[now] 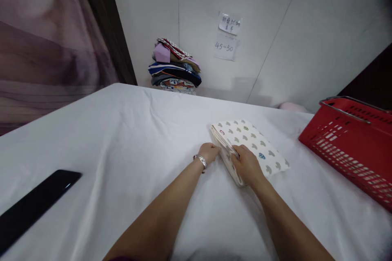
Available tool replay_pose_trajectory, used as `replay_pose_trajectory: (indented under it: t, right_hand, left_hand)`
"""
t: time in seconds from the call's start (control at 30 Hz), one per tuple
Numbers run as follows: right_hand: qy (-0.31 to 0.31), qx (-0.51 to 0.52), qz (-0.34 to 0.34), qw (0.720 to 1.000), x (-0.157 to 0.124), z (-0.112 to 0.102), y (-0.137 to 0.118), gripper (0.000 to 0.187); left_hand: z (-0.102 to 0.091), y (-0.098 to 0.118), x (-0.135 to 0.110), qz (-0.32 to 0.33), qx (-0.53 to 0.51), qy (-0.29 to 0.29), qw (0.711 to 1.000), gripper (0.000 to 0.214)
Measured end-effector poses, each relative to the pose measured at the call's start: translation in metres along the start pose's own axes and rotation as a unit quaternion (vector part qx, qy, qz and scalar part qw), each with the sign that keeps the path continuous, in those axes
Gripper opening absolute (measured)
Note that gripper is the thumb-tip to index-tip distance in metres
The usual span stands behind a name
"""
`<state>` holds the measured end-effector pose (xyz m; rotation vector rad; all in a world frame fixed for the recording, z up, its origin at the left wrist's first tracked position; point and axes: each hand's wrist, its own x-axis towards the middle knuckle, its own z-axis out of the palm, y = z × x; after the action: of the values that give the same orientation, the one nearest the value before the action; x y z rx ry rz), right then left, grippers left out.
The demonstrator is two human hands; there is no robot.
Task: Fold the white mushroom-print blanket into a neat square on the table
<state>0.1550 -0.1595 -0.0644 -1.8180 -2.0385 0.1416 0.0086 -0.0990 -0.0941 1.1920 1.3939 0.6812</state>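
Pinching folded cloth, right fingers partly hidden, left fingers curled — grip unclear, red basket cut off

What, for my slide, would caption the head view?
Right fingers grip a folded patterned cloth, left fingers at its edge.

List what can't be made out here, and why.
All in the head view:
Underside of the folded cloth: hidden against the white sheet.
Hold of the left hand: hidden by its own back.
Right end of the red basket: cut by the right edge.
Left end of the black object: left edge.
Lower part of the pink object: behind the sheet.
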Motion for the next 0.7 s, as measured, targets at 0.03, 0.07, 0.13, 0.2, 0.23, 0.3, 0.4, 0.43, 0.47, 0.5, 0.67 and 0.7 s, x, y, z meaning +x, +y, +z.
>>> replay_pose_trajectory:
  t: [0.03, 0.07, 0.13, 0.2, 0.23, 0.3, 0.4, 0.43, 0.47, 0.5, 0.67, 0.7]
  right_hand:
    - [0.003, 0.000, -0.001, 1.000, 0.000, 0.000, 0.000, 0.024]
    - [0.006, -0.001, -0.003, 1.000, 0.000, 0.000, 0.000, 0.023]
    - [0.010, -0.004, -0.007, 1.000, 0.000, -0.001, 0.000, 0.023]
    - [0.010, -0.010, -0.010, 1.000, -0.001, -0.001, -0.002, 0.022]
    - [0.010, -0.013, -0.011, 1.000, -0.001, -0.001, -0.002, 0.022]
    - [0.006, -0.021, -0.009, 1.000, -0.002, -0.001, -0.005, 0.021]
    - [-0.008, -0.044, -0.004, 0.999, -0.003, -0.003, -0.008, 0.017]
    - [-0.014, -0.051, -0.004, 0.999, -0.003, -0.004, -0.009, 0.016]
    - [-0.016, -0.055, -0.005, 0.998, -0.003, -0.004, -0.010, 0.015]
    - [-0.013, -0.057, -0.005, 0.998, -0.004, -0.005, -0.011, 0.016]
    - [-0.011, -0.074, -0.006, 0.997, -0.005, -0.005, -0.013, 0.024]
    - [-0.021, -0.084, -0.008, 0.996, -0.005, -0.004, -0.013, 0.023]
  left_hand:
    - [0.001, -0.001, 0.000, 0.002, 0.002, -0.003, 1.000, 0.019]
    - [0.002, -0.001, 0.000, 0.004, 0.003, -0.008, 1.000, 0.021]
    - [0.005, -0.001, 0.000, 0.007, 0.002, -0.018, 1.000, 0.024]
    - [0.007, -0.001, -0.002, 0.007, 0.000, -0.024, 1.000, 0.024]
    - [0.008, 0.000, -0.002, 0.008, -0.002, -0.027, 1.000, 0.024]
    - [0.010, 0.001, -0.004, 0.009, -0.005, -0.034, 0.999, 0.026]
    - [0.014, 0.002, -0.007, 0.007, -0.012, -0.041, 0.999, 0.028]
    - [0.016, 0.002, -0.008, 0.006, -0.014, -0.041, 0.999, 0.027]
    - [0.017, 0.002, -0.008, 0.005, -0.017, -0.039, 0.999, 0.026]
    - [0.019, 0.002, -0.009, 0.003, -0.020, -0.038, 0.999, 0.025]
    - [0.023, 0.000, -0.006, -0.005, -0.024, -0.029, 0.999, 0.021]
    - [0.024, -0.001, -0.005, -0.005, -0.021, -0.025, 0.999, 0.020]
